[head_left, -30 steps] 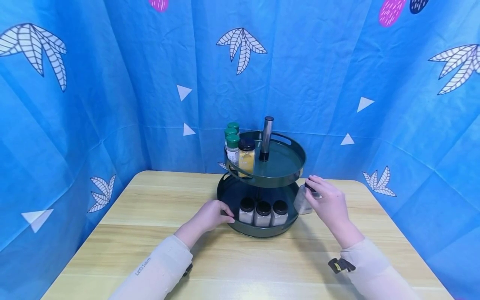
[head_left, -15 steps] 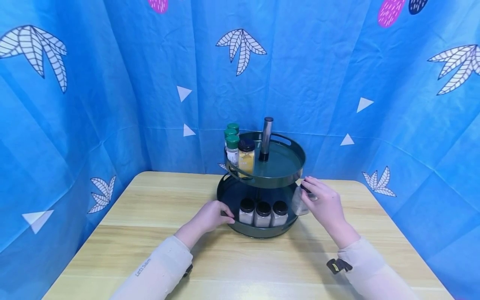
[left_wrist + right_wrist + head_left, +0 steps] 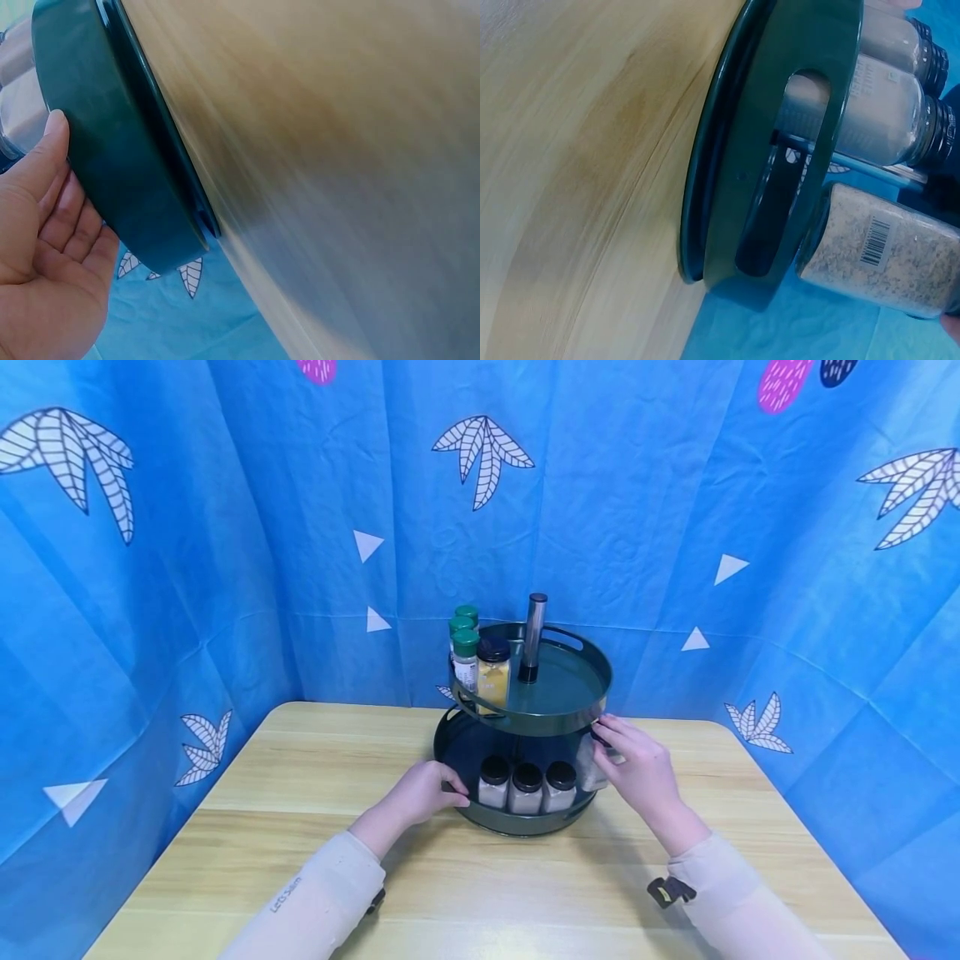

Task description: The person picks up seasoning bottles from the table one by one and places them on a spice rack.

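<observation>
A dark green two-tier spice rack (image 3: pixel 525 822) stands on the table. My left hand (image 3: pixel 423 789) pinches the rim of its lower tray (image 3: pixel 105 142) at the front left, thumb at the edge. My right hand (image 3: pixel 641 768) holds a clear spice jar (image 3: pixel 877 247) by its black lid, at the right side of the lower tray. Speckled contents and a barcode show on this jar in the right wrist view; its base is right at the tray's rim. Three black-lidded jars (image 3: pixel 527 793) with pale contents stand along the front of the lower tray.
On the upper tray (image 3: pixel 562 685), a yellow-labelled jar (image 3: pixel 493 681) and several green-capped bottles (image 3: pixel 465 668) stand at the left. A metal post (image 3: pixel 533 631) rises from its middle. The upper tray overhangs the lower one. A blue curtain (image 3: pixel 637 510) surrounds the wooden table (image 3: pixel 315 752).
My right hand has moved left with the jar, from beside the rack to over the lower tray's right rim. The left hand has stayed at the rim.
</observation>
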Tool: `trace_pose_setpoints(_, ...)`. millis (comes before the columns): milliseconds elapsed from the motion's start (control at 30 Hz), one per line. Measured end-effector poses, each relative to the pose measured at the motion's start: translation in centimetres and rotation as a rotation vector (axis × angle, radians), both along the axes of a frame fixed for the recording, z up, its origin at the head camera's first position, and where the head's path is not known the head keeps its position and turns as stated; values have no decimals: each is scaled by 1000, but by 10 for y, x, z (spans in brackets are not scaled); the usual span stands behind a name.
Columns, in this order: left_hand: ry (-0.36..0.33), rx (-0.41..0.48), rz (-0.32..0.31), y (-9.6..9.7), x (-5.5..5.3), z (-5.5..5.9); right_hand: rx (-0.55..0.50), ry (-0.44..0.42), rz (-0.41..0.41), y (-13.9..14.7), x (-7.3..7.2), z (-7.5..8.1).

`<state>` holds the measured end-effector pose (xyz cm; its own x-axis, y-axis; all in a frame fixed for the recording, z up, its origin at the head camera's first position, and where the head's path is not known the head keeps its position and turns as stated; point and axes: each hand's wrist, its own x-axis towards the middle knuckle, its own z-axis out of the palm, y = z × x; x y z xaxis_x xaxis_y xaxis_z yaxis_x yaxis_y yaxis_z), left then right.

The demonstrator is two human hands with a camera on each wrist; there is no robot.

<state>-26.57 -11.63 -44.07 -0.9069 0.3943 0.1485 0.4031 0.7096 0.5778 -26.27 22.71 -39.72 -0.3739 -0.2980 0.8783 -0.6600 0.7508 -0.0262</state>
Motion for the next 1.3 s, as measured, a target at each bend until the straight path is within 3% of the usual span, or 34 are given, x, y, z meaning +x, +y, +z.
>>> trace_pose_setpoints(667, 3, -5, 4, -1, 1, -2, -32, 3, 98, -2, -9, -11)
trace_pose_setpoints(1067, 34, -19, -11, -1, 2, -2, 47, -36, 155, 2, -10, -14)
trace_pose_setpoints(1300, 17, 1, 1, 0, 2, -2, 67, -32, 176, 3, -10, -16)
